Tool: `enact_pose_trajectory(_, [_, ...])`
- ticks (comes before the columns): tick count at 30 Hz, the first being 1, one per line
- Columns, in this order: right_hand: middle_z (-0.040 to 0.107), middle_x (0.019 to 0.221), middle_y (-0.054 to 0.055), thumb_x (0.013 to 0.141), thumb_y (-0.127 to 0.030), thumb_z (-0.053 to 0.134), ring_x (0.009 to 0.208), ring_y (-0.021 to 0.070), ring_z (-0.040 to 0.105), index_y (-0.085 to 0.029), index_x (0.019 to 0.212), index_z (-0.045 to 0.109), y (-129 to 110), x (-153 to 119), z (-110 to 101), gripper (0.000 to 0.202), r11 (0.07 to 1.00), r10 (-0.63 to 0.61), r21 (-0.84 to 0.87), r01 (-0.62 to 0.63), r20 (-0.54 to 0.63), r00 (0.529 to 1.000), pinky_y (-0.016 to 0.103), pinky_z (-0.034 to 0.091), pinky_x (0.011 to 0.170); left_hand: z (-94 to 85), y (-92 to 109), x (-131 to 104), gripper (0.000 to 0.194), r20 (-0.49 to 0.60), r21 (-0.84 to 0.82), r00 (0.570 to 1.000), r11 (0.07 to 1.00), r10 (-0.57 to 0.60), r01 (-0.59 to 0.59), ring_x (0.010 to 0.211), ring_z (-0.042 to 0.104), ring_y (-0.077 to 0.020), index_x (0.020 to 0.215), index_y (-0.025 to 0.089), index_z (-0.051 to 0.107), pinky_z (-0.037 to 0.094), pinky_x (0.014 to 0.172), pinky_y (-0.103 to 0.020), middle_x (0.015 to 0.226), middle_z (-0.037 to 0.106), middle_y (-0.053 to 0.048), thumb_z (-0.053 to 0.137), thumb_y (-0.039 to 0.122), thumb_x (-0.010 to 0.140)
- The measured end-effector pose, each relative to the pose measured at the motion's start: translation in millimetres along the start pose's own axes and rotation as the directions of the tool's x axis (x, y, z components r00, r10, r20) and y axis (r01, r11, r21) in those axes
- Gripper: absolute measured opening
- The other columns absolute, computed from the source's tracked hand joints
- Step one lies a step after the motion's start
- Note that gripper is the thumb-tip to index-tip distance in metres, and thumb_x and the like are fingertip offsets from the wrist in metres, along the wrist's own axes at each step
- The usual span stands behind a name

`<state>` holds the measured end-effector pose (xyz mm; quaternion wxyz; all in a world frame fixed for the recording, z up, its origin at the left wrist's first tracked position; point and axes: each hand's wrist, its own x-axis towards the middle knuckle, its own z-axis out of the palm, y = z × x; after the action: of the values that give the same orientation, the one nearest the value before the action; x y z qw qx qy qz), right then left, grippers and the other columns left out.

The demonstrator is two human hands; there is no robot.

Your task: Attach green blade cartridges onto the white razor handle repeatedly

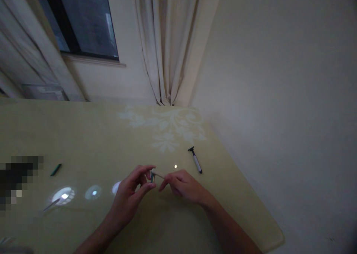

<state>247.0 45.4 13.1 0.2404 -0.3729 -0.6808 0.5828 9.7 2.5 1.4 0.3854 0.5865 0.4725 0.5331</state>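
Head view: left hand (131, 189) half-curled, pinching a small striped piece (153, 178); right hand (180, 185) closed on a thin stick (159, 175), its tip at the piece from four o'clock. The work seems under way, unfinished; the razor (196, 162) lies at the right hand's one o'clock.

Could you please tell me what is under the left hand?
Glossy tabletop is below the left hand, a light reflection partly showing beside it; what the hand covers is hidden.

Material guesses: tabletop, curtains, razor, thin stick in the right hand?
Tabletop: likely glass or lacquer, glossy; sharp highlights.
Curtains: fabric, matte; soft hanging folds.
Razor: probably plastic, finish unclear; grey handle, black head.
Thin stick: wood or plastic, seemingly matte; pale, no visible shine, too small to settle.
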Motion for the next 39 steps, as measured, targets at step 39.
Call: enact_pose_trajectory(39, [0.037, 0.054, -0.005, 0.101, -0.078, 0.048, 0.053, 0.0103, 0.034, -0.015, 0.072, 0.071, 3.0, 1.4, 0.9, 0.073, 1.000, -0.005, 0.019, 0.005, 0.015, 1.000, 0.026, 0.026, 0.054, 2.1, -2.5, 2.3, 0.033, 0.017, -0.132, 0.994, 0.985, -0.108, 0.109, 0.072, 0.062, -0.0148, 0.116, 0.025, 0.080, 0.051, 0.066, -0.024, 0.084, 0.067, 0.000, 0.081, 0.031, 0.084])
